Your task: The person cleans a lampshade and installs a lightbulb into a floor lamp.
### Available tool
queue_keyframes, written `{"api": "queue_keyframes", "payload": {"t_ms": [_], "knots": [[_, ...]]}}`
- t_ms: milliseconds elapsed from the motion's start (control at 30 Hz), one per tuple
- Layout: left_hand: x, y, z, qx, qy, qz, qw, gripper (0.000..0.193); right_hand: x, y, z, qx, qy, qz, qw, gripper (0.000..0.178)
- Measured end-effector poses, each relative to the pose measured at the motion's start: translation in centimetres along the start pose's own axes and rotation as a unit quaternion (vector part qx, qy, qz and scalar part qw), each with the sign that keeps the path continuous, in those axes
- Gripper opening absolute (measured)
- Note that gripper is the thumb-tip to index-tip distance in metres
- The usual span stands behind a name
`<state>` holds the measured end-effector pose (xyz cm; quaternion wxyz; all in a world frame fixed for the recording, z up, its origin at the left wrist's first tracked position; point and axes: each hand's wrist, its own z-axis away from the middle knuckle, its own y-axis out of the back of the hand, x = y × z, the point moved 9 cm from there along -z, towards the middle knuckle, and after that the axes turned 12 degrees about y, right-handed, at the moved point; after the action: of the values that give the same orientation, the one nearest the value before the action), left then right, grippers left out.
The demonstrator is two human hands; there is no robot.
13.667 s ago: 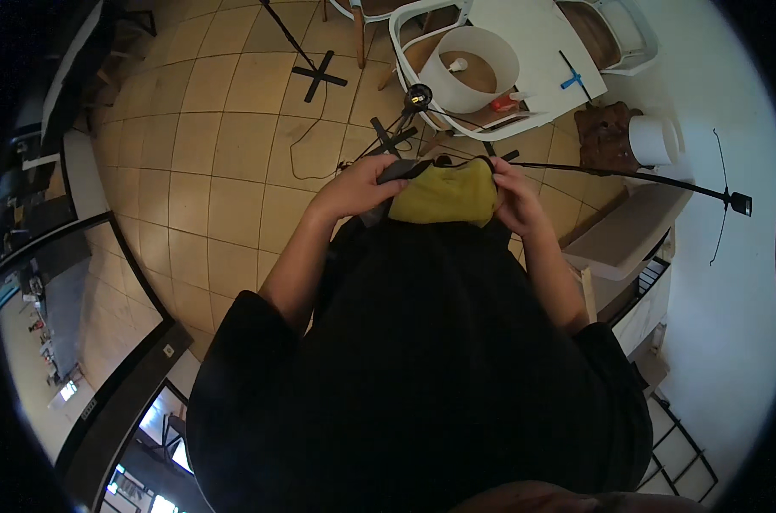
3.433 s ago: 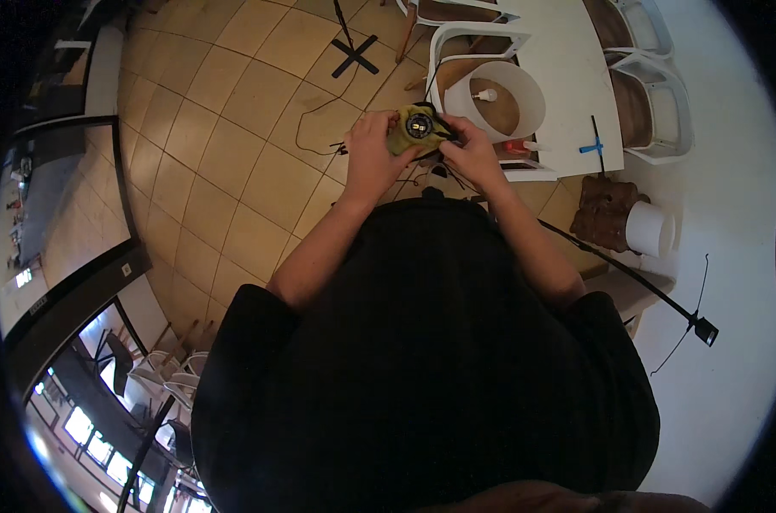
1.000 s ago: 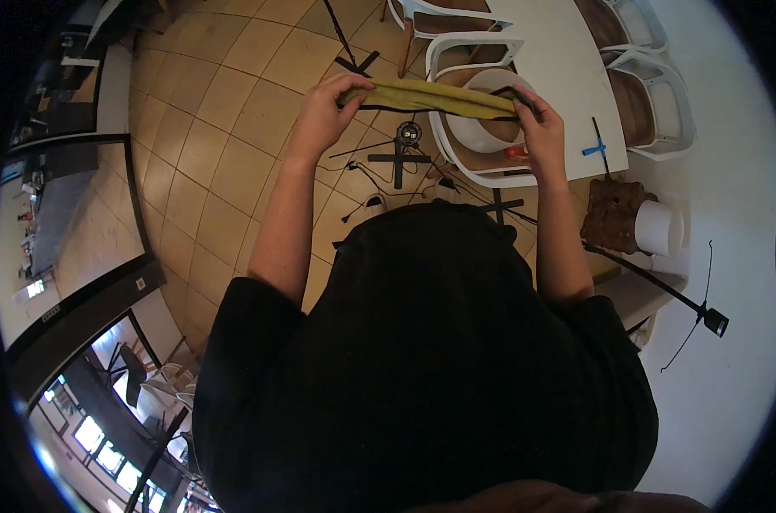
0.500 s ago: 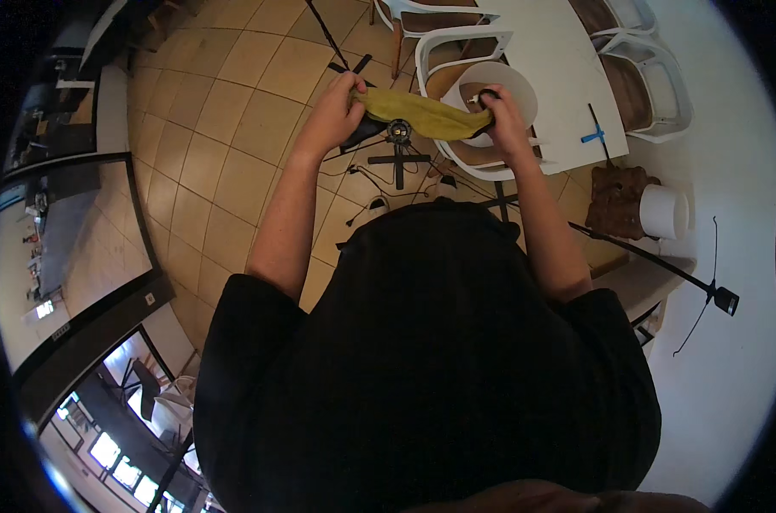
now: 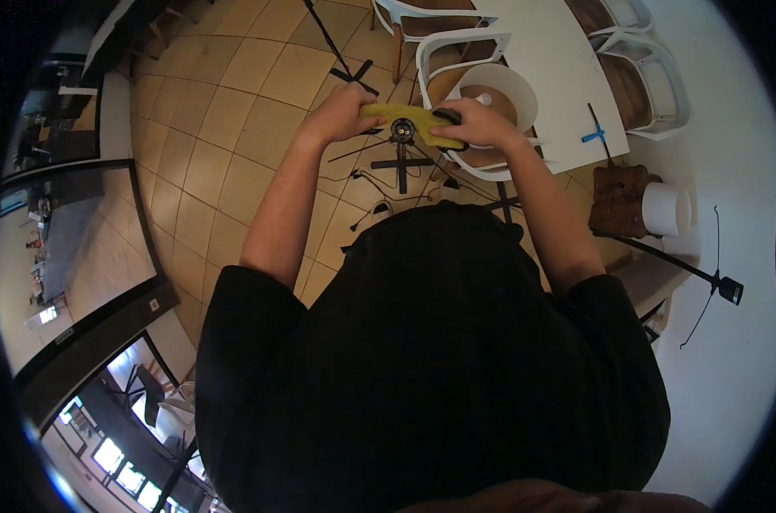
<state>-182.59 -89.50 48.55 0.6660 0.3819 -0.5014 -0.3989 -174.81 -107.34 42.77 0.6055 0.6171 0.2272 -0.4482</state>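
A piece of yellow-green cloth (image 5: 386, 111) with black trim at its right end is stretched between my hands. The kind of article cannot be made out. My left hand (image 5: 335, 116) has its fingers closed on the left end. My right hand (image 5: 480, 126) grips the right end beside the black trim (image 5: 447, 115), with thumb pointing inward. A round black device (image 5: 402, 131) appears in front of the cloth's middle and covers part of it. To the right, a white round tub (image 5: 527, 101) rests on a chair, with a small white thing (image 5: 484, 99) inside.
White chairs (image 5: 482, 38) with brown seats stand around a white table (image 5: 567, 94). A blue clip-like piece (image 5: 593, 136) lies at the table's end. Cables (image 5: 375, 181) and black stand feet (image 5: 401, 164) spread on the tiled floor. At right are a brown bag (image 5: 619, 203) and black stand (image 5: 679, 272).
My right hand has moved left toward my left hand, and the cloth between them is shorter and more bunched. The black-trimmed end has come off from over the tub.
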Motion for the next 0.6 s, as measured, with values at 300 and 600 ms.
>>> {"api": "queue_keyframes", "payload": {"t_ms": [300,600], "knots": [[-0.5,-0.6,0.5,-0.011,0.030,0.227,0.973,0.033,-6.6,-0.4,2.7,0.157,0.099,0.084,0.979,0.057],[1.0,-1.5,3.7,-0.049,-0.035,0.202,0.978,0.054,-8.4,-0.8,2.4,0.256,0.095,0.203,0.940,0.061]]}}
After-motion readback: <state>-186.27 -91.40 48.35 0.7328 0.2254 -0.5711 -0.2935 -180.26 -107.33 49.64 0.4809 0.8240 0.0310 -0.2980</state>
